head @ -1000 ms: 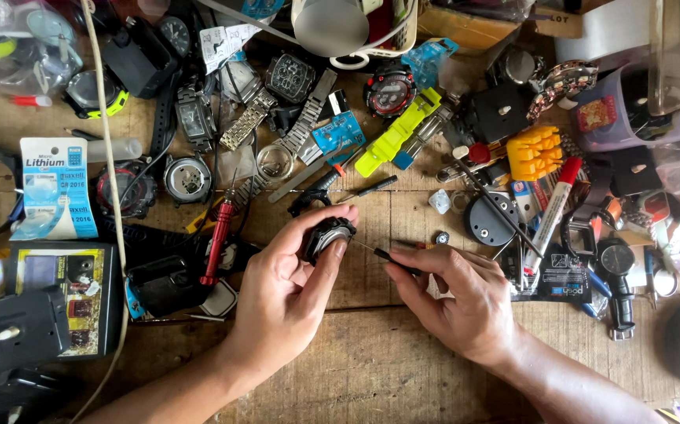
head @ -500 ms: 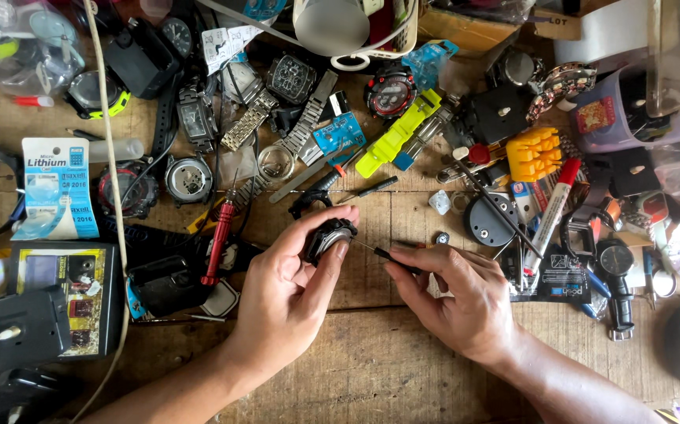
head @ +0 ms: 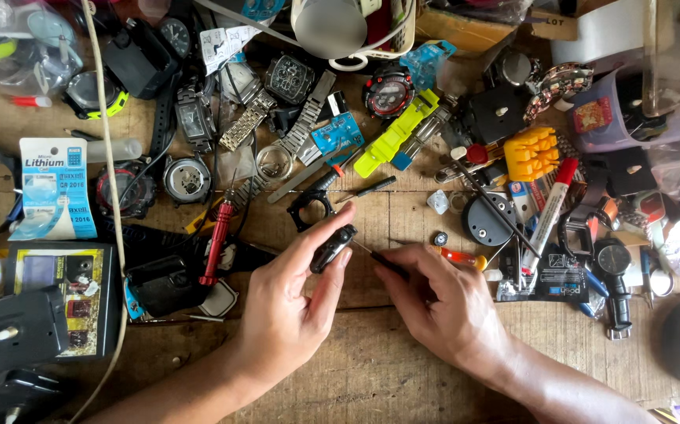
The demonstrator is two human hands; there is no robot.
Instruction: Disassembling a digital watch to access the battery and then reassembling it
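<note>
Your wooden workbench spreads under everything, its far half buried in watch parts; at the left edge sits a black box with a printed panel, and above it lies a blue-and-white battery card. Your left hand comes in from the lower left, its fingers curled and its thumb and fingertips pinching a small black watch case held edge-up just above the bench, at the middle of the view. Your right hand comes in from the lower right, its fingers drawn together around a thin black-handled tool; the tool's fine tip points left and meets the side of the watch case. Beyond your hands lie a yellow-green watch strap and a metal link bracelet; a red-handled screwdriver lies just left of your left hand; an orange-yellow plastic block sits to the upper right, near a white marker with a red cap; a small round black part rests on the wood just above your right hand.
</note>
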